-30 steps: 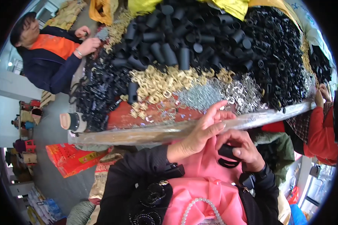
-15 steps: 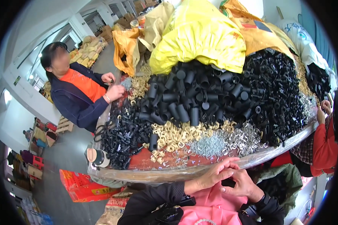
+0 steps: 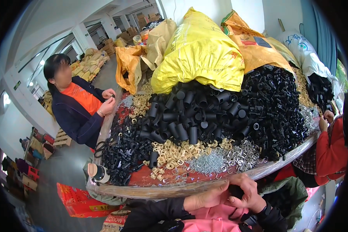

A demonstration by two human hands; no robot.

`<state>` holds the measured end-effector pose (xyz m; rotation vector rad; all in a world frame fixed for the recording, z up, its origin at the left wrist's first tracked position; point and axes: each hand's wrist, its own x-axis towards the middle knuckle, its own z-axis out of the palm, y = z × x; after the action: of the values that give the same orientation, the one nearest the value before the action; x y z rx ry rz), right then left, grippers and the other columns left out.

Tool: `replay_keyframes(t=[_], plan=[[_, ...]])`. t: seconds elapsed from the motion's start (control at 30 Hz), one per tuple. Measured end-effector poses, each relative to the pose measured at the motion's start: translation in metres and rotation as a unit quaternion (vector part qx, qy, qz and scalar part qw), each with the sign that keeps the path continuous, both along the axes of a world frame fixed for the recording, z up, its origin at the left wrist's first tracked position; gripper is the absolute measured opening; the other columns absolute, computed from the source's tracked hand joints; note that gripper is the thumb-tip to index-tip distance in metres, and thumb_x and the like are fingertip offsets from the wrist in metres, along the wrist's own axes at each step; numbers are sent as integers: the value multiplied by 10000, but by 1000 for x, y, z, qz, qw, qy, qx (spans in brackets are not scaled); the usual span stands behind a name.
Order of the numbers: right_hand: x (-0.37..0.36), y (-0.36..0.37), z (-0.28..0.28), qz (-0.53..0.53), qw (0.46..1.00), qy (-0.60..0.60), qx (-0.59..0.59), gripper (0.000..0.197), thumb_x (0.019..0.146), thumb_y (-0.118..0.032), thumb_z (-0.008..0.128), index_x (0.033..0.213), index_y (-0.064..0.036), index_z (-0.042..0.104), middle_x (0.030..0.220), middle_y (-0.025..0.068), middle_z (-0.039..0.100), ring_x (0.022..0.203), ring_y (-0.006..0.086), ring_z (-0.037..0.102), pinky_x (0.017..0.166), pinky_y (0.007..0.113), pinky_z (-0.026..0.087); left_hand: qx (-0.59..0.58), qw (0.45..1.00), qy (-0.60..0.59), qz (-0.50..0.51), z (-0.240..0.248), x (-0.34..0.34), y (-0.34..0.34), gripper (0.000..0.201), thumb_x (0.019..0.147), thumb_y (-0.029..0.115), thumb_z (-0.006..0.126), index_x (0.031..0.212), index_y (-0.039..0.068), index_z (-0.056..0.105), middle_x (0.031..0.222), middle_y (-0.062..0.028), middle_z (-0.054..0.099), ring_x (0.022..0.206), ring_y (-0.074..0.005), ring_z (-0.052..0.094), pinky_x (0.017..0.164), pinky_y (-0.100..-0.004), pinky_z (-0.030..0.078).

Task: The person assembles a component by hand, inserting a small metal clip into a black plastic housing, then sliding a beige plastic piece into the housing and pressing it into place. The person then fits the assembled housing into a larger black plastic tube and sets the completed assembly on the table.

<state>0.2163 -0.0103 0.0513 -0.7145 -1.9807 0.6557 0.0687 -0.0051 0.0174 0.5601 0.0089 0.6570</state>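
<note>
At the table's near edge, my two hands are close together around a small black plastic part (image 3: 236,191) with a rounded outline. My right hand (image 3: 248,189) curls its fingers and thumb about it. My left hand (image 3: 209,198) presses in from the other side, fingers drawn together, some of its fingertips hidden. Just beyond lie silvery metal hooks (image 3: 241,154), a heap of small grey screws (image 3: 208,163) and beige plastic clips (image 3: 174,152). Behind these are piled black plastic cylinders (image 3: 183,131), with smaller black parts (image 3: 274,112) to their right.
Large yellow sack (image 3: 201,54) and orange sack (image 3: 259,50) rest at the back. A lidded cup (image 3: 99,173) and black scissors (image 3: 100,149) sit at the left corner. One person (image 3: 75,104) works at the left; another's red sleeve (image 3: 330,154) shows right. A green sack (image 3: 286,197) hangs below the edge.
The view has tilted slightly, so the table sits lower. My right hand has turned, showing more of the black part. The person at left has raised their hands off the pile.
</note>
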Motion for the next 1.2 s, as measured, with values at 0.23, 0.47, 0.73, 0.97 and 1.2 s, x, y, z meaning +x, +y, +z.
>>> replay_keyframes(t=[0.23,0.47,0.73,0.97,1.2], plan=[[-6,-3,-7,-90,995,-35,27,480,648,-280,664,978,40,528,918,169,574,830,304,565,748,352,435,106,951,282,73,-32,-9,1,332,860,317,495,966,2,494,843,-6,499,754,-66,449,648,-203,386],[-7,-11,-9,-97,995,-4,8,506,634,-254,677,1012,41,517,942,172,569,851,307,561,754,356,437,187,933,291,98,-19,-6,-3,327,857,321,501,935,3,507,800,7,509,714,-59,447,610,-198,376],[6,-13,-13,-33,999,2,1,502,615,-251,689,996,33,529,920,168,573,832,297,569,765,354,441,202,933,279,101,-20,-2,-11,362,847,319,519,1007,-5,501,845,-8,532,762,-65,462,632,-207,384],[8,-16,1,-21,997,73,-34,426,625,-255,684,913,37,565,829,142,590,769,264,581,735,335,452,225,935,271,34,-3,-13,11,463,819,399,519,1044,-4,478,931,-48,520,866,-95,476,737,-235,395],[-7,-17,12,65,994,42,-72,353,603,-180,703,852,41,586,815,145,594,756,237,591,721,302,459,220,959,153,93,34,-6,15,653,786,530,466,1164,1,404,1104,-120,468,1058,-180,437,920,-295,322]])
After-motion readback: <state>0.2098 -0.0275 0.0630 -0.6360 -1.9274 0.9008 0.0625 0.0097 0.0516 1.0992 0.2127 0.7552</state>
